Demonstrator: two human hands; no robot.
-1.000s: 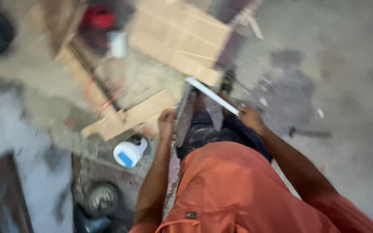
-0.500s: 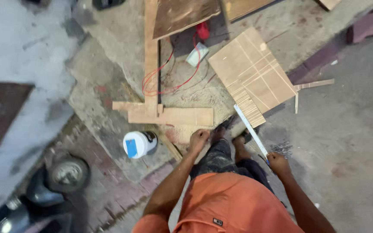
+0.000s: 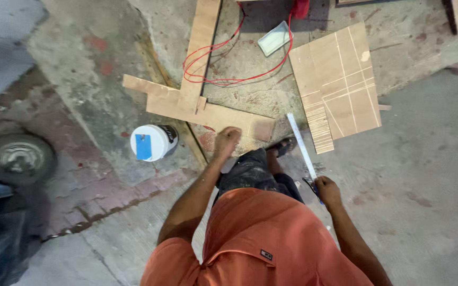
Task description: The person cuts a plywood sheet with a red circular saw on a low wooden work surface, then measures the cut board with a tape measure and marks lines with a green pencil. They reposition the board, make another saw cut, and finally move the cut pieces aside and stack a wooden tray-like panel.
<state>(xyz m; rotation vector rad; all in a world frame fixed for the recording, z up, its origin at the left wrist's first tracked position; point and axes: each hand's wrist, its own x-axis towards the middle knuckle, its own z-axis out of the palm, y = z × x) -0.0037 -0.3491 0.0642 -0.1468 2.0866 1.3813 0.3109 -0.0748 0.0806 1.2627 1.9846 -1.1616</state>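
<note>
Left of the plywood strip [image 3: 208, 114] stands a white tub [image 3: 152, 142]. The left hand [image 3: 226, 140], fingers curled, rests on the strip's near edge, gripping nothing I can make out. Right of the strip, the right hand [image 3: 327, 190] is closed round a long ruler [image 3: 301, 145]. The scored board [image 3: 340, 85] beyond already carries cut lines; the strip looks unmarked.

1 package in view: a white round tub [image 3: 155, 142] lying on its side on the concrete floor, just left of the L-shaped plywood offcut. It carries 1 label [image 3: 143, 146], a blue rectangle set upright on the white wall. A dark band shows at the tub's right end. Label print too small to tell. No signs or screens visible.
</note>
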